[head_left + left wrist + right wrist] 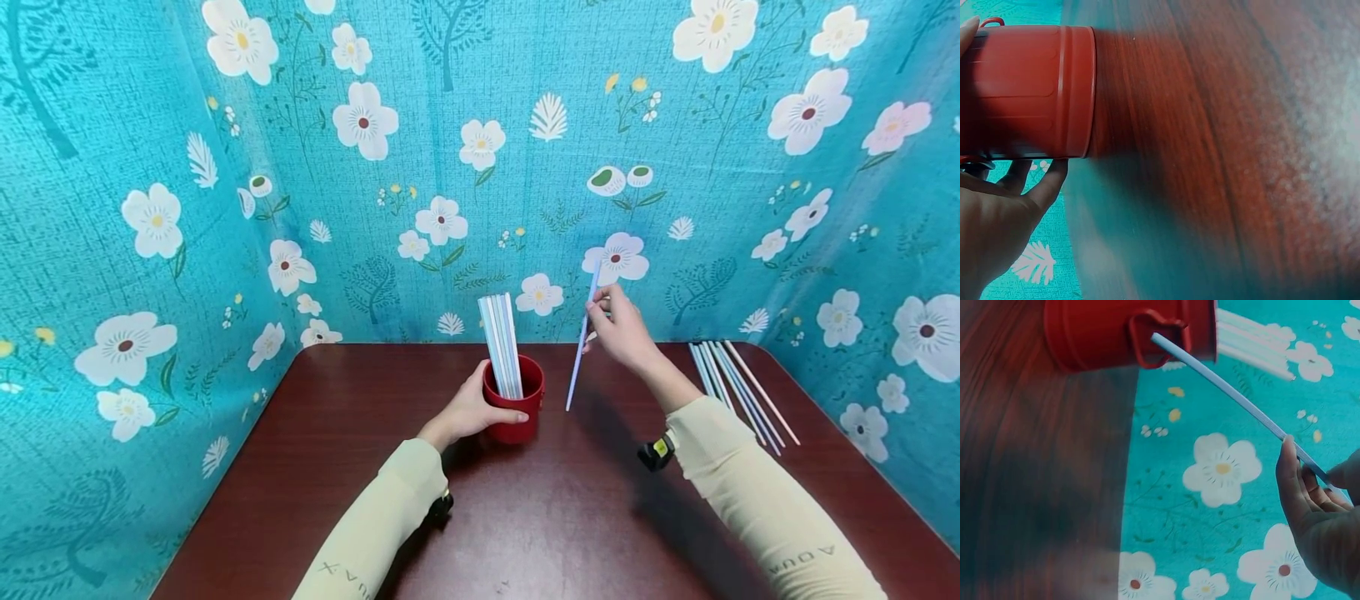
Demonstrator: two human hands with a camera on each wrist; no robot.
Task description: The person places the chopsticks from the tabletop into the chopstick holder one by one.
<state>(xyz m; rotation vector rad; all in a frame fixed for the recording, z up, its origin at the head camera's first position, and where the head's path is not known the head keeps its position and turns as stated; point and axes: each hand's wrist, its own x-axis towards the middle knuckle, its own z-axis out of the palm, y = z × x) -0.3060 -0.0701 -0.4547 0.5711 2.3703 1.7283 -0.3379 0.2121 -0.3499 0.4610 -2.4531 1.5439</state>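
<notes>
A red metal bucket (513, 431) with a small side handle (1137, 339) stands on the table, and several pale blue and white sticks (500, 342) lean inside it. My left hand (474, 407) holds the bucket from its left side, with the thumb across the front. Right of the bucket, my right hand (621, 327) pinches one thin bluish-lilac stick (579, 360) above the table. The stick slants, its lower end beside the bucket and apart from it in the head view. What the sticks are for cannot be told.
On the right of the dark reddish-brown table (585, 533) lies a fan of several loose sticks (738, 392), pale blue, white and pinkish. Blue flowered cloth (480, 208) hangs behind the table and along both sides.
</notes>
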